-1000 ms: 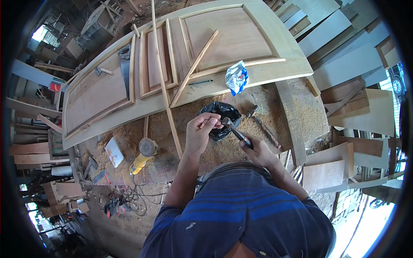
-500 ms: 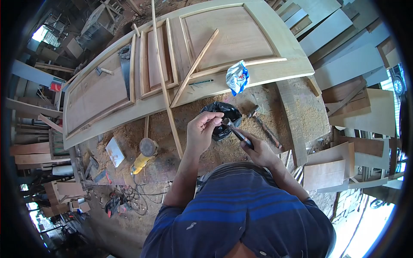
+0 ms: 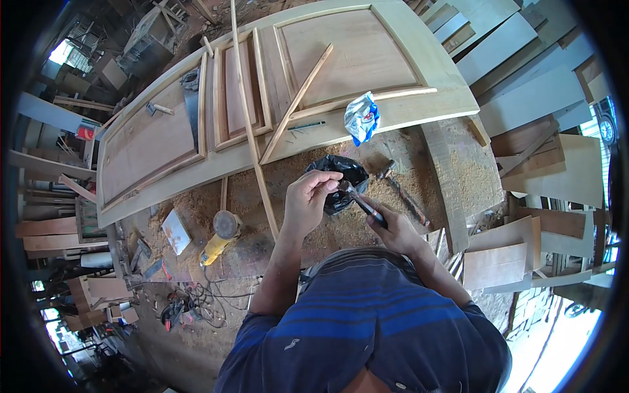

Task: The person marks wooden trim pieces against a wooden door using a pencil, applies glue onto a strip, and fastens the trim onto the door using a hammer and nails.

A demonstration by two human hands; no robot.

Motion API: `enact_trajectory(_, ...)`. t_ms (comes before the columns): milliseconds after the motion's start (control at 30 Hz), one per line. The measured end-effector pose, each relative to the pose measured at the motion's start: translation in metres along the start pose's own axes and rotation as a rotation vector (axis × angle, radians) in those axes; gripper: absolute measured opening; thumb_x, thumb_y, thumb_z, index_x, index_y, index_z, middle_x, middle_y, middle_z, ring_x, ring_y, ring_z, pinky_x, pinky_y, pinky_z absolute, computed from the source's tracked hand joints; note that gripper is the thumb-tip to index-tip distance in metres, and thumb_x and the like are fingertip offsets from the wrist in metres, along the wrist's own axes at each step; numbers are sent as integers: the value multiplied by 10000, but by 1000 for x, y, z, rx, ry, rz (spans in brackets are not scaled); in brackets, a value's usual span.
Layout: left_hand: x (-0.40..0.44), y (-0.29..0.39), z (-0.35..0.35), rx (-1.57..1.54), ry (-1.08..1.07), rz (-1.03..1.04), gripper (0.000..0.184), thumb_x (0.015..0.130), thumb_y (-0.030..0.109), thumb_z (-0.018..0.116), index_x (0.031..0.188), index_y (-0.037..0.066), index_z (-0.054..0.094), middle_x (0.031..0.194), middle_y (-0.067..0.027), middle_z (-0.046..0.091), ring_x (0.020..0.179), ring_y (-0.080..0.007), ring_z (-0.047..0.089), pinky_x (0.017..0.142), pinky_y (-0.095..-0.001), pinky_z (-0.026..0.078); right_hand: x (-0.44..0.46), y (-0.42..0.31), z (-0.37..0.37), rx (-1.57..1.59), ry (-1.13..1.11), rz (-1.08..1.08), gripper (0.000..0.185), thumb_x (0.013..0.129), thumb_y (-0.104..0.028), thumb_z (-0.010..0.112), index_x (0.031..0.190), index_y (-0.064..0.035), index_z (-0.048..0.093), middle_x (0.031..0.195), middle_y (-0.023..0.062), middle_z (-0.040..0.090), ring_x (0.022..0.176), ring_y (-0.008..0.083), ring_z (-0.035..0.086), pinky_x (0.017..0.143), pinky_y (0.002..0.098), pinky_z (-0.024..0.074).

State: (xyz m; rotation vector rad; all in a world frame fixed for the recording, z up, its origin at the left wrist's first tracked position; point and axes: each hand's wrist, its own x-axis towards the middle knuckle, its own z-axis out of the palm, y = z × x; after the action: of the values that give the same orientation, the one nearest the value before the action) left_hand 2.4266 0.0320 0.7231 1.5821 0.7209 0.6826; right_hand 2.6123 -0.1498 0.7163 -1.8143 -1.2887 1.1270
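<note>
keeping hammer point(image 3: 359, 200) just beside left hand point(image 3: 307, 196)

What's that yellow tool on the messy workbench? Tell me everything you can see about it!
The yellow tool looks like a grinder or sander. Its long body, maybe plastic, lies slanted on the workbench, pointing toward the near edge. A wide, round, brownish-grey disc faces up at its far end. Sawdust lies nearby. No hand touches it. I can't tell whether it's plugged in.

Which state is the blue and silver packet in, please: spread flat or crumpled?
Crumpled: the blue and silver packet shows creases and bunched folds.
</note>
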Motion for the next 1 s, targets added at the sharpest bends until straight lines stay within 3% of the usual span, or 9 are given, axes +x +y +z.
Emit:
enact_trajectory(167, 0, -2, 0, 1, 12, 2, 180, 1062, 50, 694, 1194, -47, 769, 1123, -114, 784, 1003, -160, 755, 907, -299, 617, 2, 11, 6, -14, 40, -47, 568, 1116, -294, 629, 1658, -195, 491, 1071, 215, 680, 927, 380, 704, 862, 471, 545)
enact_trajectory(267, 0, -3, 1, 24, 36, 17, 175, 1059, 51, 699, 1186, -43, 774, 1102, -106, 780, 963, -141, 740, 881, -285, 598, 5, 20, 16, -6, 197, -213, 447, 1114, -295, 628, 1527, -124, 617, 1059, 216, 689, 905, 394, 702, 826, 473, 547)
enact_trajectory(367, -1, -3, 5, 1, 50, 45, 160, 1058, 35, 692, 1175, -25, 782, 1070, -96, 772, 934, -133, 727, 847, -272, 570, 6, 31, 14, -45, 54, -16, 312, 1118, -310, 646, 1290, -57, 708, 918, 141, 650, 839, 238, 653, 782, 413, 520)
enact_trajectory(467, -3, 3, 9, 30, 38, 57, 153, 1049, 17, 690, 1162, -17, 787, 1046, -91, 767, 929, -132, 724, 839, -266, 562, 8, 26, 15, 54, -24, 155, 348, 1119, -353, 641, 1016, -21, 661, 785, 119, 623, 736, 242, 611, 717, 418, 504)
enact_trajectory(567, -3, 3, 12, 49, 58, 44, 146, 1033, 3, 701, 1147, -15, 791, 1030, -91, 766, 932, -136, 729, 841, -264, 563, 11, 57, 32, 237, -44, 195, 392, 1089, -396, 693, 940, -38, 642, 730, 84, 580, 704, 180, 545, 693, 397, 479)
enact_trajectory(667, -4, -4, 13, -12, 78, 49, 143, 1019, -12, 707, 1133, -15, 793, 1025, -96, 769, 935, -144, 744, 839, -267, 569, 9, 40, 25, 97, -79, 205, 431, 1021, -434, 777, 890, -44, 648, 724, 82, 589, 683, 175, 550, 678, 400, 480)
enact_trajectory(767, -5, -1, 16, -12, 42, 43, 143, 1032, 1, 705, 1146, -39, 782, 1065, -99, 756, 970, -147, 734, 874, -273, 573, 13, 49, 27, -4, -68, 249, 466, 950, -459, 845, 853, -44, 658, 698, 87, 598, 673, 182, 567, 674, 412, 490)
enact_trajectory(1000, -4, 2, 18, 57, -3, 58, 165, 1049, -5, 691, 1185, -58, 766, 1111, -111, 753, 1006, -158, 736, 918, -280, 580, 14, 44, 37, 40, 20, 334, 473, 951, -452, 830, 820, -25, 673, 677, 147, 629, 640, 270, 617, 694, 451, 523)
